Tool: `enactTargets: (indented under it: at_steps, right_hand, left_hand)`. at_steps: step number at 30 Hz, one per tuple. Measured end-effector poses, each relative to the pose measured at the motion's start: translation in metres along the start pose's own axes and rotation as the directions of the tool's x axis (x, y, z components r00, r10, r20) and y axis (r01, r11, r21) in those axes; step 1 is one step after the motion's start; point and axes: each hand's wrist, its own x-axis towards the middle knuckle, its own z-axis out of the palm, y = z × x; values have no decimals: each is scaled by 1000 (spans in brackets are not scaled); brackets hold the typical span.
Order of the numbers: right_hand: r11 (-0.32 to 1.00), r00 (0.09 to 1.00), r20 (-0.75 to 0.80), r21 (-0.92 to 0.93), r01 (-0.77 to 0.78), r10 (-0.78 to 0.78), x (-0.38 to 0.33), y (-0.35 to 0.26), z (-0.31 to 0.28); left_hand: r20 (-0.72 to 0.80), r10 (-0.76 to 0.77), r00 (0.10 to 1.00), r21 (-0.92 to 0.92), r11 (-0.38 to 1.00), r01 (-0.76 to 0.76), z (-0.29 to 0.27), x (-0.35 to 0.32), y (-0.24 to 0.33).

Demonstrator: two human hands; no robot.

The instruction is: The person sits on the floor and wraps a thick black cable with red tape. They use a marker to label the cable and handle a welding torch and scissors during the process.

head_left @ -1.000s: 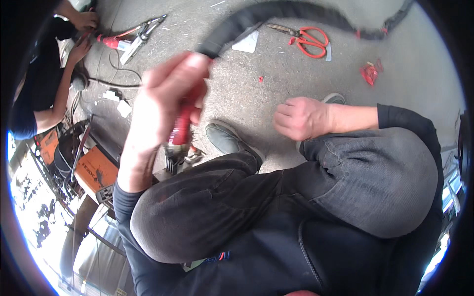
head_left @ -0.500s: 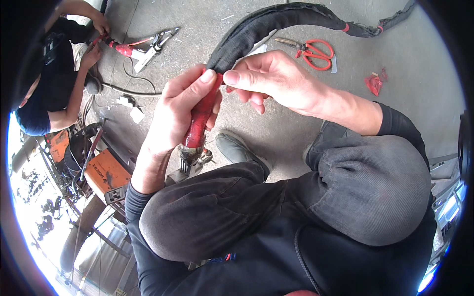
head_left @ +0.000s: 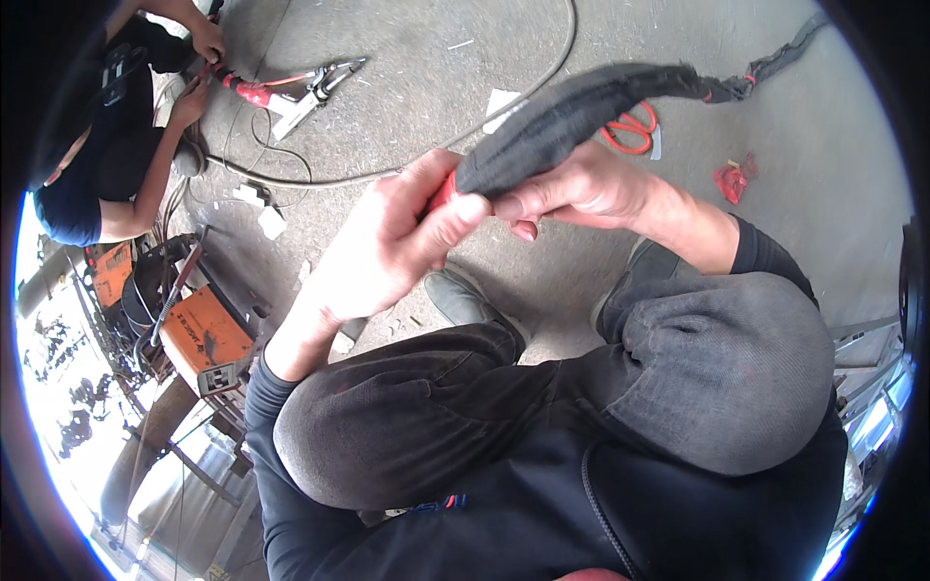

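My left hand [head_left: 387, 247] is wrapped around a red-handled tool [head_left: 445, 191], of which only a sliver of red shows between my fingers. My right hand [head_left: 572, 189] pinches the near end of a long black fabric sleeve [head_left: 581, 102] that covers a cable and runs off to the upper right. Both hands meet above my bent knees. The end of the sleeve lies against the tool's handle.
Another person [head_left: 107, 145] crouches at the upper left, hands on a red-handled welding torch [head_left: 281, 92]. An orange machine [head_left: 199, 329] stands at the left. Red scissors [head_left: 635, 131], a red scrap [head_left: 728, 179], a grey cable [head_left: 387, 174] and paper bits lie on the concrete floor.
My right hand rose from my knee to the sleeve's end and now pinches it. My left hand lifted the tool, and the sleeve now hides most of the red handle.
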Motion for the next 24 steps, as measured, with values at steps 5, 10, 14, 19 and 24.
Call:
enactTargets:
  at_steps: [5,10,14,19,24]
  right_hand:
    - [915,991,-126,-391,-96,50,-21,-6,1]
    - [766,915,-165,-503,-400,369,-47,-33,22]
    - [614,887,-49,-704,-356,459,-58,-80,55]
    - [220,983,-127,-963,-154,134,-45,-145,67]
    - [-385,990,140,-914,126,-8,4,-115,65]
  left_hand:
    - [-50,279,959,438,869,-230,6,-9,3]
    - [-38,438,898,726,630,-276,-2,-17,-2]
    - [-19,472,882,777,562,-283,-2,-16,-18]
    - [104,254,962,687,681,-254,8,-12,-31]
    - [210,161,964,701,663,-264,30,-1,-31]
